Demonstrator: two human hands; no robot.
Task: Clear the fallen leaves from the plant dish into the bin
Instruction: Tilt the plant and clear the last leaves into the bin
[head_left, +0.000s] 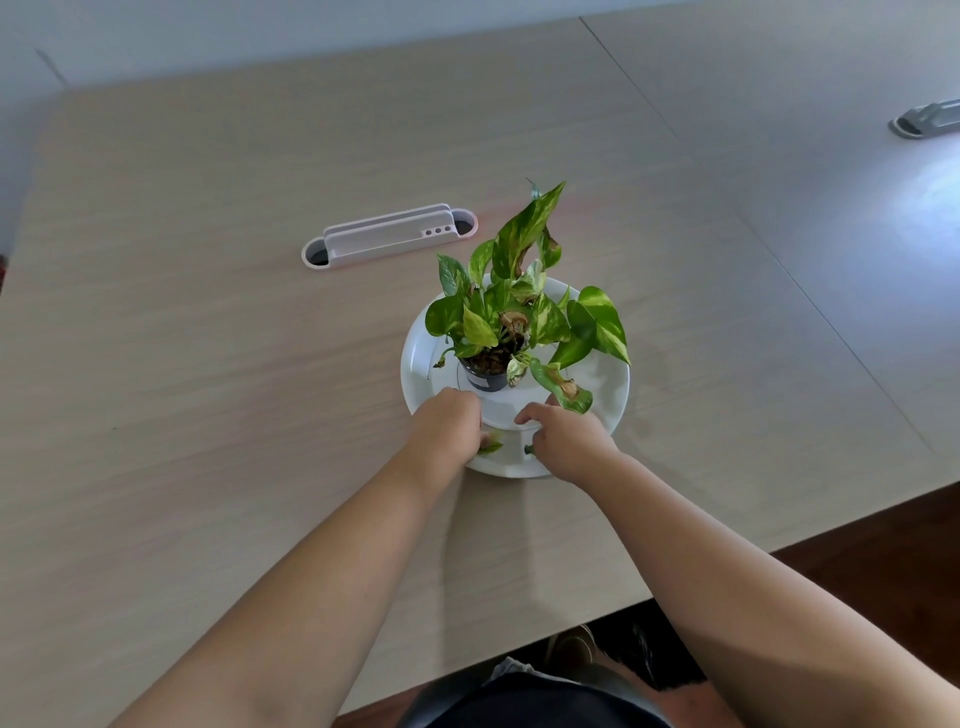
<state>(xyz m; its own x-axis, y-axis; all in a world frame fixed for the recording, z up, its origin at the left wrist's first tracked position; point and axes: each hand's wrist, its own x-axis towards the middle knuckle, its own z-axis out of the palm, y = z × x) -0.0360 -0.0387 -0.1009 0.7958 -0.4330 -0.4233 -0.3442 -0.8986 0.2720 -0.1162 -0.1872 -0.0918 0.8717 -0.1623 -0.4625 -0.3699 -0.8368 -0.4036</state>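
A small potted plant (524, 306) with green and yellow leaves stands in a black pot (485, 376) on a raised centre of a white round dish (613, 395). Both hands rest on the dish's near side. My left hand (452, 423) has its fingers curled over a fallen green leaf (491, 448) lying in the dish. My right hand (566, 439) is curled by another small leaf piece (529, 450), and its fingers touch the raised centre. Whether either hand really pinches a leaf is hidden by the fingers. No bin is in view.
The dish sits on a pale wood-grain table (208, 364). A white cable-port cover (389, 236) lies in the tabletop behind and to the left. A grey object (927, 120) is at the far right. The table's near edge and dark floor (883, 545) are at lower right.
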